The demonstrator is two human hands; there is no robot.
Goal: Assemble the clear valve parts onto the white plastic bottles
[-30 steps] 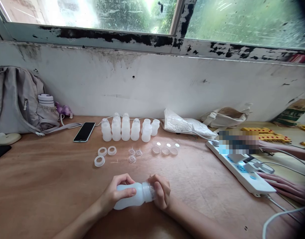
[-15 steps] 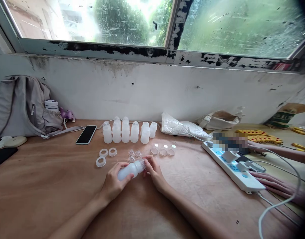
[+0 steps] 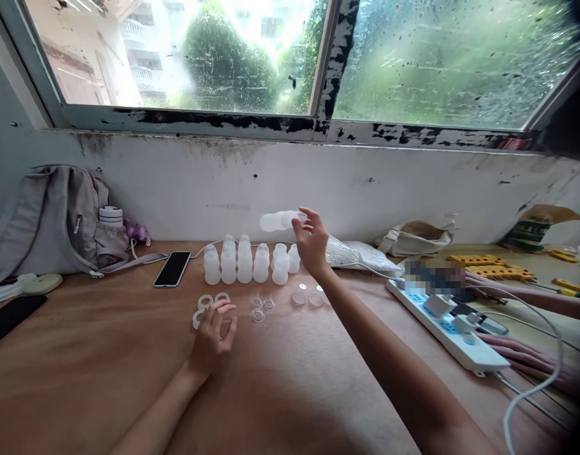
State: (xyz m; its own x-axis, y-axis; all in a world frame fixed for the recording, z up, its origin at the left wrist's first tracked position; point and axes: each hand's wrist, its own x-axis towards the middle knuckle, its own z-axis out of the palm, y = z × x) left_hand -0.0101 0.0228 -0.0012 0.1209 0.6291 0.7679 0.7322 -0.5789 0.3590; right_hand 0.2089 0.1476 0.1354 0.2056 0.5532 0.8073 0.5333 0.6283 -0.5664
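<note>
My right hand (image 3: 313, 240) is raised above the table, closed around the capped end of a translucent baby bottle (image 3: 274, 221), which lies nearly level with its base to the left. My left hand (image 3: 211, 335) hovers low at the left with fingers apart, partly covering white screw rings (image 3: 222, 297). To its right sit three clear bottle nipples (image 3: 257, 315). Clear round discs (image 3: 298, 298) and small white discs (image 3: 302, 287) lie further right, some hidden by my right forearm. Behind them stands a row of translucent baby bottles (image 3: 245, 262), several of them capped.
A phone (image 3: 172, 270) and a grey backpack (image 3: 57, 215) are at the left. A plastic bag (image 3: 359, 254) lies by the wall. On the right are a power strip (image 3: 446, 328) with cables, yellow racks (image 3: 491, 268) and another person's hands (image 3: 517, 354).
My right hand has lifted the bottle up and away from my left hand, towards the wall. My left hand has let go and moved left to the rings. The view has tilted up.
</note>
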